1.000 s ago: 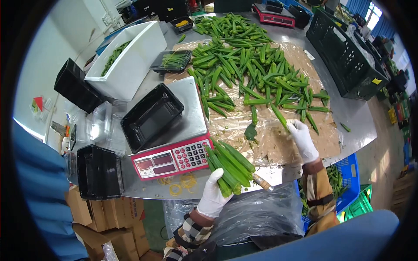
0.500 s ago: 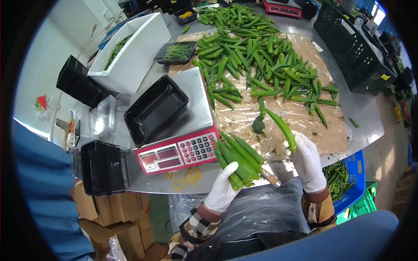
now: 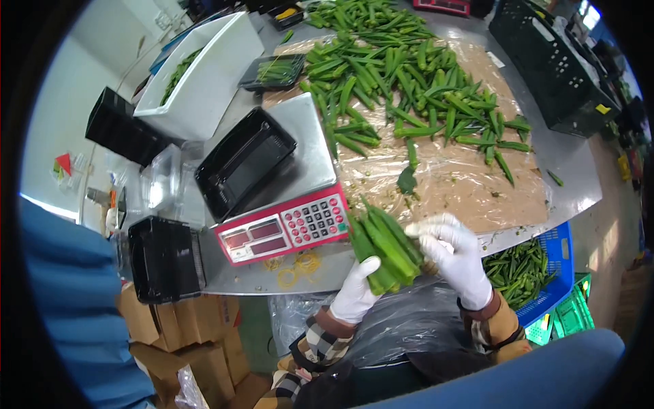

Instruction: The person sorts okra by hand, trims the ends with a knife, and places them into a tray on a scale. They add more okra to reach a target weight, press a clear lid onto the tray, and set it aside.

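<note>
A bunch of okra (image 3: 387,251) is held in my white-gloved left hand (image 3: 357,292), thumb across its front, above the table's near edge. My right hand (image 3: 455,258), also gloved in white, is at the bunch's right side; its fingertips reach the pods, fingers apart, with no separate pod visible in them. Just left of the bunch stands a red-framed weighing scale (image 3: 283,230), its keypad facing me. An empty black tray (image 3: 246,163) lies tilted on the scale's metal plate. Beyond my hands, a large heap of loose okra (image 3: 409,82) covers the plastic-wrapped cardboard (image 3: 463,194).
At left are a white foam box (image 3: 204,65), a stack of black trays (image 3: 126,126), clear containers (image 3: 162,178) and another black tray (image 3: 163,262). Rubber bands (image 3: 300,268) lie by the scale. A dark green crate (image 3: 545,68) stands right; a blue basket of okra (image 3: 562,262) sits below.
My right hand has moved left to the bunch, and the single okra pod it held no longer shows apart from it. My left hand and the bunch have shifted slightly right.
</note>
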Action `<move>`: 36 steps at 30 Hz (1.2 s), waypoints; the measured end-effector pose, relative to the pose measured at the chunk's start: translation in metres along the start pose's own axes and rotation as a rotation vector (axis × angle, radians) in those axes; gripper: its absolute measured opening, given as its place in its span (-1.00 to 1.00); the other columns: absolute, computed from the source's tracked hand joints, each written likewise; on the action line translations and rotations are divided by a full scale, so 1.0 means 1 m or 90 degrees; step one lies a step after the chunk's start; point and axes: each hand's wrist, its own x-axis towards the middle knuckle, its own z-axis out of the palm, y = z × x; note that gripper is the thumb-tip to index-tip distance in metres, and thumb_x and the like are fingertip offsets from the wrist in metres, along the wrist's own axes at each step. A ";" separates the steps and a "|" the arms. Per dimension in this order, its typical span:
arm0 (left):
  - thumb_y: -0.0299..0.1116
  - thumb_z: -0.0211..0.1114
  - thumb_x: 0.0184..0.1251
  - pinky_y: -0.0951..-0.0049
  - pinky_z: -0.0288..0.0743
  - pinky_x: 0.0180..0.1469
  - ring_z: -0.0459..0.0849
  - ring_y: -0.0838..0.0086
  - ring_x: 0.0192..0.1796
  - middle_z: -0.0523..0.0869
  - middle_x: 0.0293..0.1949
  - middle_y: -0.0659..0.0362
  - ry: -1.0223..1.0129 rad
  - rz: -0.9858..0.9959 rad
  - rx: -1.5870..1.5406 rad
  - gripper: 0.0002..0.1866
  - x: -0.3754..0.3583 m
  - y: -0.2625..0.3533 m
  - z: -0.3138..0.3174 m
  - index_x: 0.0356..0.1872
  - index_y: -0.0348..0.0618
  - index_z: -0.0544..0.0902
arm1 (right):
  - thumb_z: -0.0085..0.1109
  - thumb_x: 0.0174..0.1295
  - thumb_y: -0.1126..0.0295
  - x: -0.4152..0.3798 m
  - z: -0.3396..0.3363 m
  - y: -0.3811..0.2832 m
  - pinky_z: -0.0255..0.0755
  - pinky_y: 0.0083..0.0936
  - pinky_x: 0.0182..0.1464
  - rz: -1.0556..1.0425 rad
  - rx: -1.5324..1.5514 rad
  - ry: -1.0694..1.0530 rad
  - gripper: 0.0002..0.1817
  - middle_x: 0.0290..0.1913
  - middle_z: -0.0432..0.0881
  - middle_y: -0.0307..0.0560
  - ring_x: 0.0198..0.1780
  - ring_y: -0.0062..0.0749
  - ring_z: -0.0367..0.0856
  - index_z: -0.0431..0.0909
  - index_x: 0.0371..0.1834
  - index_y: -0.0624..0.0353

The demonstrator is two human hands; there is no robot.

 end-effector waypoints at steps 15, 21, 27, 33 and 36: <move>-0.15 0.31 0.34 -0.01 0.24 0.51 0.35 -0.01 0.46 0.33 0.42 -0.16 -0.041 -0.015 0.004 -0.18 -0.012 -0.003 0.008 0.49 -0.27 0.13 | 0.33 0.21 0.10 0.172 0.004 0.121 0.52 -0.16 -0.01 0.055 -0.543 0.003 -0.52 -0.10 0.70 0.06 -0.07 0.02 0.69 0.57 0.15 0.04; -0.17 0.33 0.33 -0.07 0.15 0.54 0.24 -0.06 0.51 0.26 0.47 -0.13 0.016 -0.007 0.003 -0.15 -0.014 0.003 0.012 0.53 -0.18 0.08 | 0.31 0.26 0.24 0.133 -0.021 0.122 0.52 -0.33 -0.15 0.028 -0.311 0.176 -0.66 -0.18 0.70 -0.02 -0.22 -0.21 0.67 0.54 0.04 0.10; -0.16 0.25 0.40 0.04 0.25 0.51 0.38 0.09 0.45 0.35 0.42 -0.10 -0.001 -0.033 0.004 -0.24 -0.002 -0.004 0.007 0.49 -0.26 0.13 | 0.19 0.36 0.42 0.084 -0.061 0.141 0.51 -0.52 -0.21 0.092 -0.096 0.234 -0.77 -0.25 0.72 -0.10 -0.29 -0.46 0.65 0.54 0.02 0.24; -0.17 0.27 0.38 0.02 0.26 0.50 0.39 0.09 0.44 0.37 0.40 -0.09 0.015 -0.017 0.008 -0.25 -0.006 -0.005 0.008 0.48 -0.21 0.16 | 0.26 0.29 0.19 0.073 -0.063 0.151 0.56 -0.17 -0.11 0.146 -0.338 0.231 -0.60 -0.20 0.73 0.10 -0.18 0.03 0.70 0.56 0.08 0.19; -0.19 0.28 0.36 -0.01 0.24 0.51 0.39 0.08 0.45 0.37 0.41 -0.09 0.015 -0.015 -0.007 -0.24 -0.006 -0.005 0.006 0.49 -0.20 0.15 | 0.30 0.25 0.14 0.082 -0.046 0.124 0.55 -0.14 -0.05 0.122 -0.569 0.243 -0.58 -0.11 0.68 0.11 -0.10 0.07 0.67 0.59 0.06 0.15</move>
